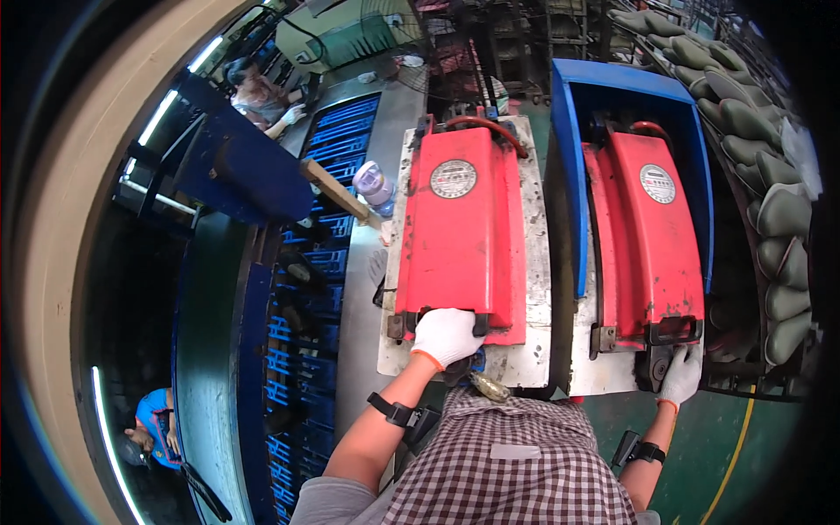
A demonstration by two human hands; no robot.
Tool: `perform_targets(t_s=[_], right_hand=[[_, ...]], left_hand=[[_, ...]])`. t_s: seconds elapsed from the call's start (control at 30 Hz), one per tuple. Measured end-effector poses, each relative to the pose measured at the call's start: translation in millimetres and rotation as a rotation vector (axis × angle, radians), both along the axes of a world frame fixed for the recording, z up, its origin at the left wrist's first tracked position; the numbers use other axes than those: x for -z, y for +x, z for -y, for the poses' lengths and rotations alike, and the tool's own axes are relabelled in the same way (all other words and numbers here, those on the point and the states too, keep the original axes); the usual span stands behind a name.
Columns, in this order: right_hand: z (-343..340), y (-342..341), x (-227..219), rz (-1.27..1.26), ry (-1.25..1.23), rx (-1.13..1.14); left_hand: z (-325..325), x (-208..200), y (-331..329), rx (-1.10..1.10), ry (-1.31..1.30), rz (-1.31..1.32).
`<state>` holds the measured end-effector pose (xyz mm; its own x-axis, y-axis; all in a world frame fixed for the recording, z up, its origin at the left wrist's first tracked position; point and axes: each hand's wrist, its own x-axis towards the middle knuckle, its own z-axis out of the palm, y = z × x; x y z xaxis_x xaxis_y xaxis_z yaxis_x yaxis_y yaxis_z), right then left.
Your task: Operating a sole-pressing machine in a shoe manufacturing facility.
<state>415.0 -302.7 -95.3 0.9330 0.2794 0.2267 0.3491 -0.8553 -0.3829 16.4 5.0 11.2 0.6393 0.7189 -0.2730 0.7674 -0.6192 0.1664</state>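
My left hand, in a white glove with an orange cuff, is closed over the black front handle of the left red machine cover. Just below that hand, a glossy brownish-green piece and a dark blue-black thing stick out at the machine's front edge; their kind is unclear. My right hand, gloved the same way, is at the front of the right red machine cover, under its black handle. Its fingers are curled beside a dark metal-looking part; what they hold is hidden.
A blue hood surrounds the right machine. Racks of grey-green soles stand at right. At left runs a conveyor with blue slats, and a lidded plastic bottle stands beside it. Two people work farther off.
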Motion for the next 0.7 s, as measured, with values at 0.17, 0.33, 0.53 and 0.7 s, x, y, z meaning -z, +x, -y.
perform_targets(t_s=[0.17, 0.33, 0.53, 0.7], right_hand=[[-8.2, -10.9, -14.9, -0.019, -0.017, 0.022], [15.6, 16.4, 18.6, -0.303, 0.622, 0.025], [-71.8, -118.4, -83.0, -0.112, 0.616, -0.66], [-130.7, -206.5, -75.0, -0.983, 0.105, -1.2]], left_hand=[[-0.1, 5.9, -3.6, -0.001, 0.012, 0.007], [-0.7, 3.4, -6.2, -0.001, 0.0, 0.027], [-2.2, 15.6, -10.7, 0.004, 0.003, 0.028], [-4.1, -6.0, -4.8, 0.038, -0.054, 0.053]])
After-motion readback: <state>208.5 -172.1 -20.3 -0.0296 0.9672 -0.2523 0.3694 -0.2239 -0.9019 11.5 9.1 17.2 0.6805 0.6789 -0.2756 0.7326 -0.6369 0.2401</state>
